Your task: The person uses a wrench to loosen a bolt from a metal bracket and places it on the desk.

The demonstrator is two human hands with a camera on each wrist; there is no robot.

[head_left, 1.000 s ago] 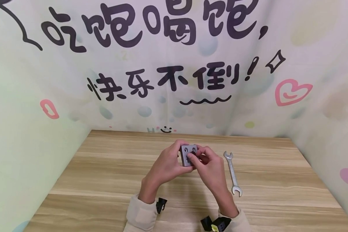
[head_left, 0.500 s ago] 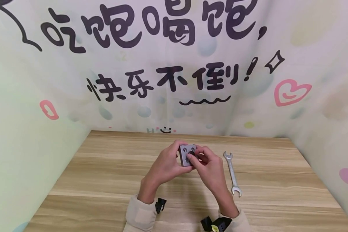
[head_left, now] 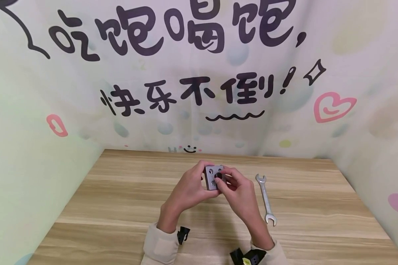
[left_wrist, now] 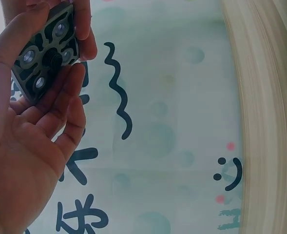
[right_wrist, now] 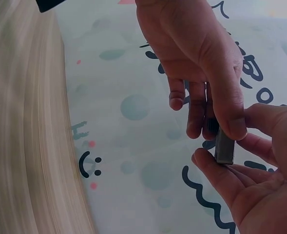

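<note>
My left hand [head_left: 190, 187] grips a small square grey plate [head_left: 210, 184] by its edges, held up above the table. The plate has round holes near its corners. At its middle is a black round knob [head_left: 218, 176], which the thumb and fingers of my right hand [head_left: 240, 191] pinch. In the left wrist view the plate's ribbed back [left_wrist: 36, 63] shows, with a dark round stem [left_wrist: 53, 58] at its centre and bright-rimmed holes around it. The right wrist view catches the plate edge-on [right_wrist: 225, 150], with the knob mostly hidden behind the right thumb.
A silver double open-ended wrench [head_left: 266, 200] lies on the wooden table [head_left: 119, 206], just right of the right hand. A printed cloth backdrop [head_left: 166, 136] stands behind the table. Black camera mounts [head_left: 183, 235] sit at both cuffs.
The right thumb and fingers have shifted slightly around the knob, and more of the knob now shows. The plate stays nearly in place in the left hand.
</note>
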